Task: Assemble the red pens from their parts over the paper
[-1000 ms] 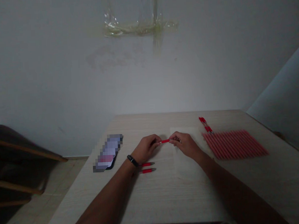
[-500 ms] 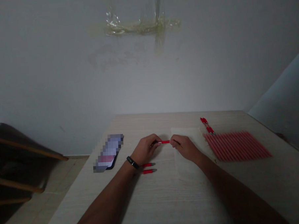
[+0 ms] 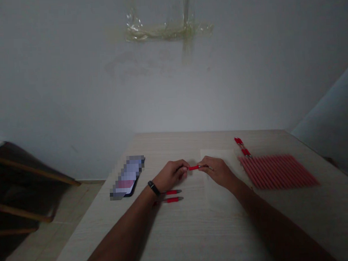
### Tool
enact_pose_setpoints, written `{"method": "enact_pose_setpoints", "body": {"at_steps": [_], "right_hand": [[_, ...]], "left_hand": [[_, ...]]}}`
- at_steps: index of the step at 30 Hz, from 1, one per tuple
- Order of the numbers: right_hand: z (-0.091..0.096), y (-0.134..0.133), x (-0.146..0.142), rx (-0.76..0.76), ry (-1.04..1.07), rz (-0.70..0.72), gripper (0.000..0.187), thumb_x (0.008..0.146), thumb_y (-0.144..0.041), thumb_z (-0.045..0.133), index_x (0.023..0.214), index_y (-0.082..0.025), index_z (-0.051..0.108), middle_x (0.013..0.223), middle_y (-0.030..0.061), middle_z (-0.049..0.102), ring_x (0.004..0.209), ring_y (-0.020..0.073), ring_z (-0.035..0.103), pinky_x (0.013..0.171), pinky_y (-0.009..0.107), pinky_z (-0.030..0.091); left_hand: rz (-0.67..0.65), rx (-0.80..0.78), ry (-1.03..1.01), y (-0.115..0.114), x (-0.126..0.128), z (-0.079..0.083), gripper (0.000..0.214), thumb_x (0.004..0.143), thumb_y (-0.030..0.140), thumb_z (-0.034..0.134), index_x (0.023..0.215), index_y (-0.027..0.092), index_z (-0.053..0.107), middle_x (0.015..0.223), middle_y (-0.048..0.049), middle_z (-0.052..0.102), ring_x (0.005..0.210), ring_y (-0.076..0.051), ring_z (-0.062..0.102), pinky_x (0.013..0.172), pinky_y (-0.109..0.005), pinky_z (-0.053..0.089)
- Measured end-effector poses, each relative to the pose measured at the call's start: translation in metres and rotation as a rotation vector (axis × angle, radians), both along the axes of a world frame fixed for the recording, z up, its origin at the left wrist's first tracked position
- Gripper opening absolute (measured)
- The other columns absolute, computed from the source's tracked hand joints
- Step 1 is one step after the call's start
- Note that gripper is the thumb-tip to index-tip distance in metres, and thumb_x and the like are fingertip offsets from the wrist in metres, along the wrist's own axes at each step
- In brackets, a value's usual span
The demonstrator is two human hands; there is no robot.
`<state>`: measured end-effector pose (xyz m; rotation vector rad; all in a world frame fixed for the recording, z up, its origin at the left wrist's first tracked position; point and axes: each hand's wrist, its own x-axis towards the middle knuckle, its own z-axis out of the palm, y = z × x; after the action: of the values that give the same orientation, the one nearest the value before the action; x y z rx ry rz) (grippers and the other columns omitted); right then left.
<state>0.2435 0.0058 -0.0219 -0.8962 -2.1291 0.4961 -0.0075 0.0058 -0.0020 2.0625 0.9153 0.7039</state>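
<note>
A red pen (image 3: 193, 167) is held level just above the table (image 3: 195, 229), pinched at one end by the fingers of the left hand (image 3: 171, 175) and at the other by those of the right hand (image 3: 219, 171), so that only its short middle part is seen between the two. Both hands are closed narrowly about the pen, the left curled into a loose fist, the right with fingertips drawn together; a metal tip is seen just past the right fingers. A dark band (image 3: 153, 187) is worn on the left wrist. Just beside that wrist, on the near side, two more red pens (image 3: 173, 196) are laid side by side on the tabletop. Under the right hand and forearm a pale sheet (image 3: 220, 194) is spread. Outward of the right hand, a row of red barrels (image 3: 276, 171) is laid close together, with a few small red parts (image 3: 241, 146) at its far corner. Outward of the left hand, well apart, a phone (image 3: 127, 178) is lying flat.
</note>
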Motion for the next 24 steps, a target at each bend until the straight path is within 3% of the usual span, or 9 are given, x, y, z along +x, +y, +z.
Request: {"method": "enact_pose_setpoints", "body": {"at_steps": [7, 11, 15, 17, 21, 24], "right_hand": [[-0.001, -0.003, -0.006, -0.066, -0.091, -0.087, 0.035, 0.103, -0.038, 0.048, 0.077, -0.019, 0.061, 0.068, -0.0004, 0.061, 0.063, 0.0141, 0.057, 0.062, 0.025, 0.039], [-0.001, -0.003, -0.008, -0.144, -0.038, -0.141, 0.047, 0.106, -0.039, 0.036, 0.071, -0.019, 0.06, 0.064, 0.0004, 0.061, 0.06, 0.0143, 0.057, 0.062, 0.026, 0.038], [0.005, -0.003, -0.005, -0.155, 0.01, -0.112, 0.023, 0.101, -0.039, 0.049, 0.096, -0.02, 0.062, 0.083, 0.0018, 0.066, 0.074, 0.016, 0.06, 0.067, 0.026, 0.041], [0.005, -0.003, -0.004, -0.151, -0.021, -0.131, 0.018, 0.098, -0.036, 0.053, 0.092, -0.021, 0.059, 0.079, 0.0, 0.063, 0.07, 0.0154, 0.057, 0.064, 0.025, 0.039], [0.0, -0.002, -0.007, -0.135, -0.069, -0.16, 0.036, 0.103, -0.033, 0.04, 0.072, -0.02, 0.053, 0.066, -0.0012, 0.056, 0.062, 0.0144, 0.053, 0.063, 0.026, 0.035], [0.0, 0.0, -0.006, -0.152, -0.037, -0.164, 0.036, 0.103, -0.035, 0.04, 0.074, -0.02, 0.053, 0.068, -0.0009, 0.057, 0.064, 0.0146, 0.053, 0.063, 0.026, 0.035]], "left_hand": [[0.09, 0.151, 0.008, -0.002, 0.006, 0.002, 0.019, 0.096, 0.034, 0.058, 0.096, 0.017, 0.066, 0.083, -0.0033, 0.067, 0.072, -0.015, 0.056, 0.067, -0.025, 0.041], [0.129, 0.21, 0.029, -0.004, 0.011, 0.0, 0.011, 0.094, 0.028, 0.061, 0.094, 0.017, 0.065, 0.084, -0.0032, 0.067, 0.074, -0.015, 0.057, 0.068, -0.026, 0.041], [0.171, 0.23, 0.056, -0.003, 0.014, -0.002, 0.012, 0.095, 0.028, 0.059, 0.094, 0.018, 0.065, 0.086, -0.0038, 0.068, 0.075, -0.016, 0.057, 0.069, -0.027, 0.042], [0.185, 0.234, 0.062, -0.003, 0.014, -0.002, 0.013, 0.096, 0.029, 0.058, 0.094, 0.018, 0.065, 0.086, -0.0039, 0.068, 0.075, -0.016, 0.057, 0.069, -0.027, 0.042], [0.192, 0.253, 0.06, -0.003, 0.014, -0.002, 0.01, 0.094, 0.027, 0.062, 0.093, 0.018, 0.065, 0.086, -0.0033, 0.068, 0.075, -0.016, 0.057, 0.069, -0.027, 0.043], [0.198, 0.266, 0.05, -0.004, 0.015, -0.002, 0.01, 0.094, 0.028, 0.062, 0.094, 0.018, 0.065, 0.087, -0.0034, 0.068, 0.076, -0.016, 0.058, 0.07, -0.027, 0.043]]}}
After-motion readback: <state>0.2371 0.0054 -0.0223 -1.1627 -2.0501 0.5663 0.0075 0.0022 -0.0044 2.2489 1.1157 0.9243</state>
